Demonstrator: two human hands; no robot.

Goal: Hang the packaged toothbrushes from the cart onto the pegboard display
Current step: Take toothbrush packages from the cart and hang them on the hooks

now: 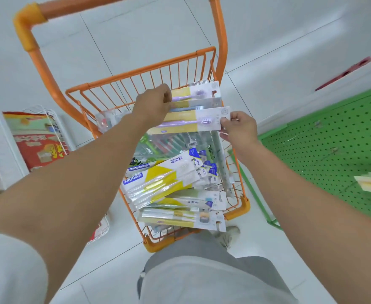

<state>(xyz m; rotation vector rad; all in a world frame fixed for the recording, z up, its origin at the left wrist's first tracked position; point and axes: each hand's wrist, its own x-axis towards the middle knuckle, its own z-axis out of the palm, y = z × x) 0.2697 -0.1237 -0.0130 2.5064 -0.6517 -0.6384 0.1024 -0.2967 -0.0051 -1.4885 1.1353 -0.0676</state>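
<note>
The left hand (152, 104) grips a small stack of toothbrush packs (198, 96) by their handle ends, while the right hand (238, 126) pinches the front pack (191, 122) near its hang hole, probably separating it above the cart (136, 80) beside the pegboard (333, 139).

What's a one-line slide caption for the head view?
Over the orange cart, left hand and right hand hold packaged toothbrushes beside the green pegboard.

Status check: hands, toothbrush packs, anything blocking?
Left hand grips several toothbrush packs above the cart. Right hand pinches the front pack. Pegboard at right, nothing blocking.
</note>
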